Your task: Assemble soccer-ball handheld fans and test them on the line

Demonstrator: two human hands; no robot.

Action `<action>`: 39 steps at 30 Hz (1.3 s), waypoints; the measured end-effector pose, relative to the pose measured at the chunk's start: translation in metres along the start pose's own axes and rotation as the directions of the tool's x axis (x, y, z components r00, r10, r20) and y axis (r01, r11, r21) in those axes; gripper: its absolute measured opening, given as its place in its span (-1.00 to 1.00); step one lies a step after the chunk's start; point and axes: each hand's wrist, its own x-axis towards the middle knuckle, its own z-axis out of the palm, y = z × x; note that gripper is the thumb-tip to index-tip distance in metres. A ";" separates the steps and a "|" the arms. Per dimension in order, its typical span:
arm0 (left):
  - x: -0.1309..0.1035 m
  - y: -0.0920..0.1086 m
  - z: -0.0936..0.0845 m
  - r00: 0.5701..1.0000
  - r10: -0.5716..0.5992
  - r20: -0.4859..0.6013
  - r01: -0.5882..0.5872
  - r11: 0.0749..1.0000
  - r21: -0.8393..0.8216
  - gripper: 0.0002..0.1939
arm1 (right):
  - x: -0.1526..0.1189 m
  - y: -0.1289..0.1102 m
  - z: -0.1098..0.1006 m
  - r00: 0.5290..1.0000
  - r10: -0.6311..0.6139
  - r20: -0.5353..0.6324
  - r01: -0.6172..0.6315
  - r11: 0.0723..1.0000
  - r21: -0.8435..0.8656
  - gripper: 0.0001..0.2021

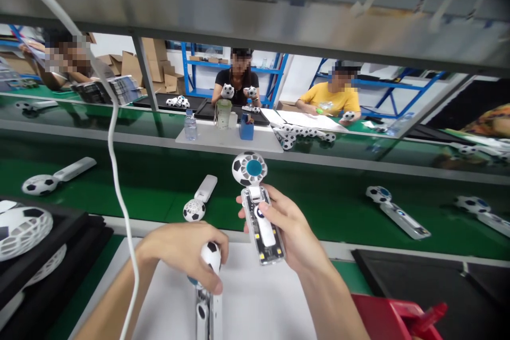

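The right hand point(292, 228) grips an open fan point(257, 207) by its handle, fingers wrapped round the clear casing so that the white strip and small parts inside face up; its football-patterned head with a teal centre stands above the hand, over the near edge of the green belt point(159, 186). The left hand point(187, 252) is closed over the round head of a second fan point(207, 287), which lies on the white mat point(258, 303) with its handle pointing toward the person. The two hands are near each other but apart. A white cable point(113, 159) hangs down from the upper left and crosses in front of the left forearm. On the belt just beyond the hands lies a closed fan point(199, 202), with another point(56, 176) further left, and two open ones point(396, 211) and point(480, 211) to the right. Black trays point(51, 244) at the left hold white football shells point(22, 228). A red tool point(402, 319) lies at the lower right, beside a black mat point(438, 281). Across the belt, three people sit at a bench with more fans, a bottle point(190, 125) and a blue cup point(247, 128).
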 end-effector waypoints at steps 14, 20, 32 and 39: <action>-0.049 0.001 0.003 0.959 0.193 -0.207 -0.189 0.981 0.040 -0.77 | -0.108 0.155 -0.001 0.782 -0.071 -0.619 -0.283 0.844 -0.455 -0.35; -0.045 0.009 0.009 0.948 0.262 -0.183 -0.254 0.965 0.066 -0.80 | -0.158 0.174 0.022 0.771 -0.318 -0.552 -0.141 0.760 -0.634 -0.21; -0.002 0.041 0.053 0.796 0.525 -0.300 -0.590 0.783 -0.195 -0.64 | -0.149 0.082 0.011 0.836 -0.252 -0.488 -0.031 0.865 -0.501 -0.86; 0.055 0.000 0.067 0.969 0.222 -0.107 -0.207 0.969 0.135 -0.50 | -0.133 0.108 -0.009 0.885 -0.455 -0.099 0.309 0.732 -0.608 -0.87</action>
